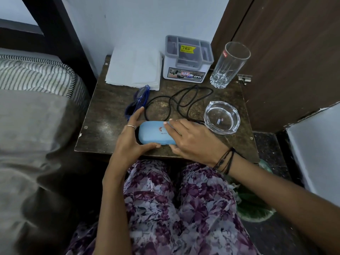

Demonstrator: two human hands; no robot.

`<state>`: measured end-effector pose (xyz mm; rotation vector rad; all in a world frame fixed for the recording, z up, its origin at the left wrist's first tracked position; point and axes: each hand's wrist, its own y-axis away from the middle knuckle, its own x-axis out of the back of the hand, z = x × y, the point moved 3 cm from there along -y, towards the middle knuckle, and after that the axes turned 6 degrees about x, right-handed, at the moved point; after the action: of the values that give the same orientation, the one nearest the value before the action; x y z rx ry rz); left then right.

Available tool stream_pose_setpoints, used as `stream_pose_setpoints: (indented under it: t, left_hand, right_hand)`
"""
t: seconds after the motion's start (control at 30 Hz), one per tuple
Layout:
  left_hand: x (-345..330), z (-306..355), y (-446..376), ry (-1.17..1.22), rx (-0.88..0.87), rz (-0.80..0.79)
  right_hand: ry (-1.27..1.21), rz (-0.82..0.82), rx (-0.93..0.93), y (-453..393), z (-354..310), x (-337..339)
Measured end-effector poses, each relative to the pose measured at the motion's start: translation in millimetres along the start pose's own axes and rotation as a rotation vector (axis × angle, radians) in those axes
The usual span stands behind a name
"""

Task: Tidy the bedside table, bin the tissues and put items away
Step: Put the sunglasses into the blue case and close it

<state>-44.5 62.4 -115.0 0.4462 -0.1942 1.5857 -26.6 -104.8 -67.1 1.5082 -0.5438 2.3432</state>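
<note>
Resting near the front edge of the dark wooden bedside table [103, 129], one pale blue oval spectacle case [153, 134] sits clasped between left hand [131, 139] and right hand [193, 139], fingers curled along its sides. Behind: one pair of blue glasses [138, 100], one black cord [181, 100], one glass ashtray [221, 117], one tumbler [229, 65], one grey organiser [187, 60], and what looks like one tissue stack [134, 68].

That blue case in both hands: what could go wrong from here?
The right hand on the blue case sits close to the glass ashtray; a careless move might knock it. The black cable loops just behind the case and could snag. The blue glasses lie near the table's left edge.
</note>
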Motion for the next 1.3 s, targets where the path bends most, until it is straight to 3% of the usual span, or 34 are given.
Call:
stream_pose_setpoints:
  t: [0.23,0.4,0.6,0.73,0.9,0.97,1.03,1.17,1.3]
  left_hand:
    - [-1,2,0,0.029,-0.011,0.011]
    - [-1,4,-1,0.034,0.007,-0.011]
    - [-1,10,-1,-0.079,-0.020,-0.039]
    - [-2,8,-4,-0.147,-0.031,-0.045]
    - [-2,7,-4,-0.185,-0.011,-0.046]
    - [-2,7,-3,-0.144,-0.004,-0.053]
    - [-2,7,-3,-0.125,0.003,-0.055]
    - [-2,6,-4,-0.135,0.009,-0.056]
    - [-2,5,-5,-0.129,0.018,-0.057]
  right_hand:
    - [0.035,0.051,0.264,-5,21,-13]
    - [-0.236,-0.001,0.277,-10,35,-4]
    - [-0.439,-0.187,-0.150,-14,66,2]
    - [-0.576,-0.217,-0.299,-31,77,-4]
    - [-0.596,-0.050,-0.602,-80,84,5]
    - [-0.590,-0.072,-0.747,-101,81,-4]
    - [-0.633,-0.153,-0.811,-121,76,-19]
    - [-0.972,-0.358,-0.875,-143,70,-50]
    - [-1.122,-0.420,-0.908,-145,64,-62]
